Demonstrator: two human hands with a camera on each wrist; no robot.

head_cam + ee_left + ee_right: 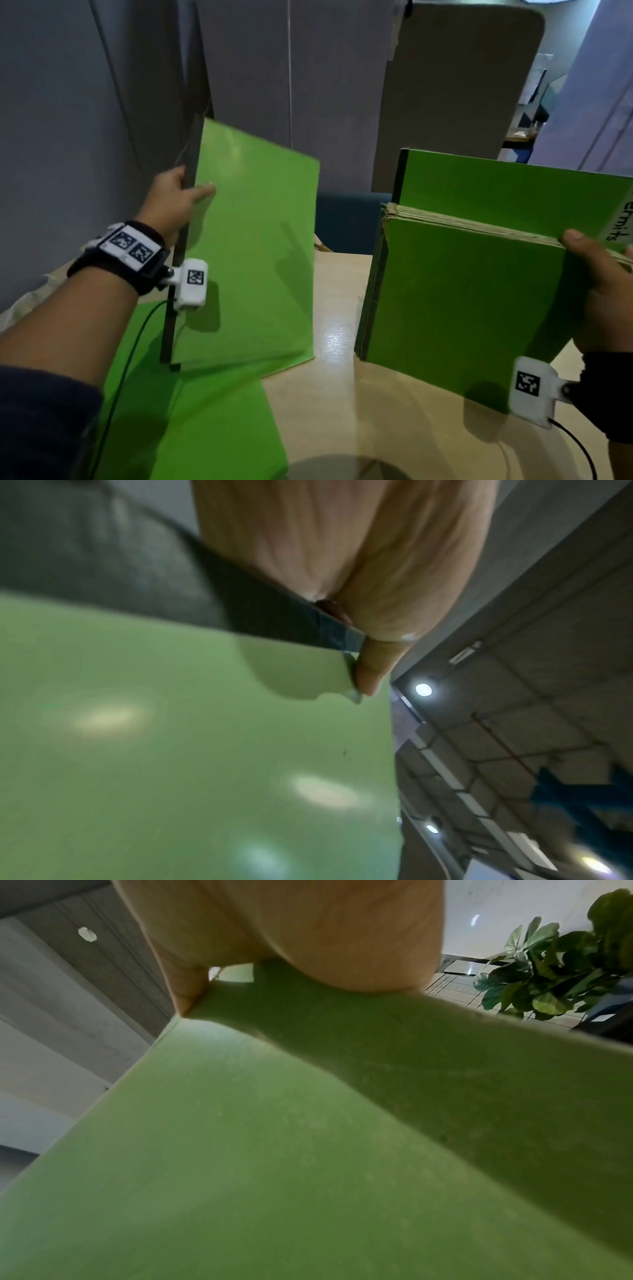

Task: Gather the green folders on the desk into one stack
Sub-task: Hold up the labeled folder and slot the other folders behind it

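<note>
On the pale wooden desk (342,394), the person stands two lots of green folders on their lower edges, one in each hand. The left hand (174,202) pinches the dark spine edge of a thin glossy folder (253,246) at about ten o'clock in the head view, thumb laid across the green face and fingers hidden behind; the left wrist view shows the thumb (371,666) pressed on the cover. The right hand (603,294), at about three o'clock, is clamped on a thick bundle of folders (462,308), thumb on the front cover and fingers out of sight behind; the rear one carries a white label (620,222) with partly readable lettering. Another flat folder (205,428) lies on the desk at about seven o'clock, beneath the upright thin one. The two held lots stand well apart, with bare desk between them, so the gathering seems only partly done. The likely trouble from here is slippage: the thin folder is glossy and held by one edge only, so it may flop open or slide out as it is swung toward the bundle. The thick bundle, gripped near one top corner, could fan apart at its lower end and spill loose folders. The flat folder could also be overlooked.
</note>
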